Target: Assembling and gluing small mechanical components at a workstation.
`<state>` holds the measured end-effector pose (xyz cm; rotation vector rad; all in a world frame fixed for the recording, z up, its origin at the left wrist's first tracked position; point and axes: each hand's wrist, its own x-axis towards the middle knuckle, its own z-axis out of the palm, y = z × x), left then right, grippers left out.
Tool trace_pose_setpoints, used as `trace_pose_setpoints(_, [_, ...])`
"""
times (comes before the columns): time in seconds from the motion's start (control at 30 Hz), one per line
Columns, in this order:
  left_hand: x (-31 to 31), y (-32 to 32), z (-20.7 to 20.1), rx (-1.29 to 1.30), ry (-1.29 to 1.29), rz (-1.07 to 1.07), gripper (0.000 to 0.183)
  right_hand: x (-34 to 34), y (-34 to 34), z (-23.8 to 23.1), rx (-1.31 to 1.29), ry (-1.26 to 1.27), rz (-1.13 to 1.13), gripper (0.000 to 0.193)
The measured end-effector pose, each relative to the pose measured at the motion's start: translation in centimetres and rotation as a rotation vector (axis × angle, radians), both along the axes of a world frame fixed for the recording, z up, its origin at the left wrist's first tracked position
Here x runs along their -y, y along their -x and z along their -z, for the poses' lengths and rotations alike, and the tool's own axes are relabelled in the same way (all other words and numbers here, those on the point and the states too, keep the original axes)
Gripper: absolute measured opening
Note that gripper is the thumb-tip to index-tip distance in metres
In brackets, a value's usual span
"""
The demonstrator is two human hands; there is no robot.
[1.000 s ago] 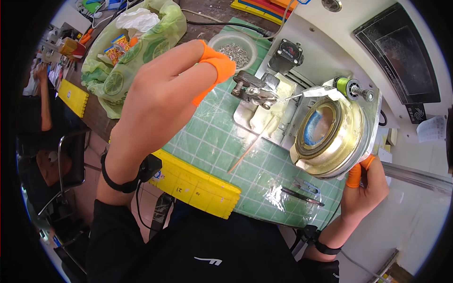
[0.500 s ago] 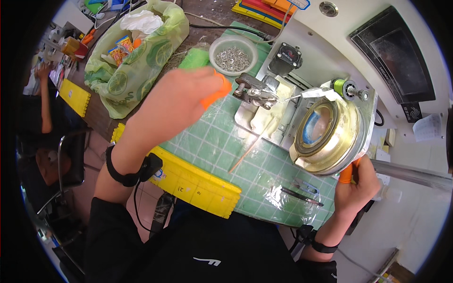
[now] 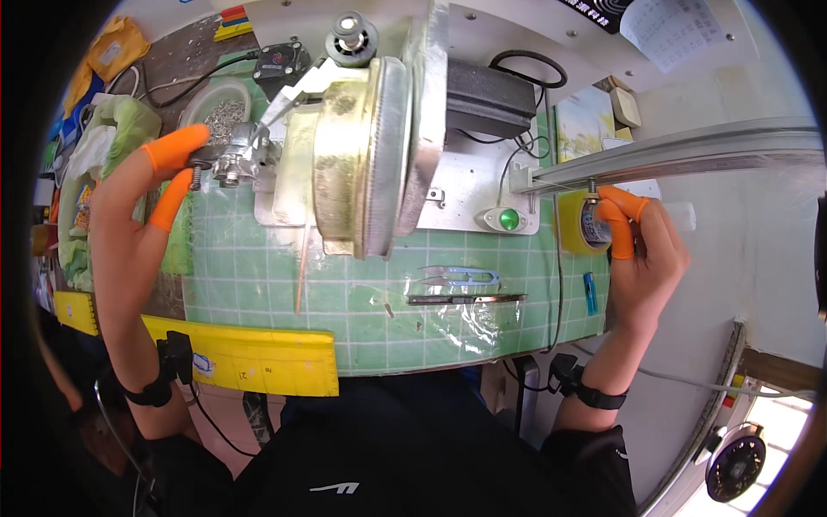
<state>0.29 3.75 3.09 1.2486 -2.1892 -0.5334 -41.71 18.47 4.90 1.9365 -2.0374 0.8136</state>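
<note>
My left hand (image 3: 129,211), with orange finger cots on thumb and forefinger, is closed around the spring-loaded end of a small metal clamp (image 3: 234,159). The clamp sits left of a machine's round metal drum (image 3: 342,164). At the far right my right hand (image 3: 646,254), also in orange finger cots, has its thumb and fingertips pinched together beside a small bolt (image 3: 593,191) under a metal rail (image 3: 655,155). Fine lines run from the rail toward these fingertips; what they hold is too small to make out. Behind the clamp stands a bowl (image 3: 245,93) of small metal pieces.
Thread snips (image 3: 461,276) and dark tweezers (image 3: 465,300) lie on the green gridded mat (image 3: 370,336). A roll of yellow tape (image 3: 568,224) stands by my right hand. A yellow ruler-like strip (image 3: 258,360) lines the front edge. A green button (image 3: 509,221) is on the machine's base.
The view has turned to the right. My left hand has gone from above the mat near the bowl to the clamp. My right hand has left the drum's underside for the rail.
</note>
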Motion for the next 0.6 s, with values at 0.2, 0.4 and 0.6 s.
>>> trace_pose_setpoints(0.2, [0.0, 0.2, -0.7, 0.17, 0.076, 0.001, 0.04, -0.5, 1.3, 1.5, 0.105, 0.012, 0.034, 0.014])
trace_pose_setpoints(0.4, [0.3, -0.1, -0.8, 0.164, 0.085, 0.007, 0.04, -1.0, 0.4, 5.6, 0.23, 0.006, 0.061, 0.014])
trace_pose_setpoints(0.6, [0.1, -2.0, -0.8, 0.142, 0.093, 0.01, 0.03, -2.3, 0.0, 5.8, 0.329, -0.028, 0.106, 0.023])
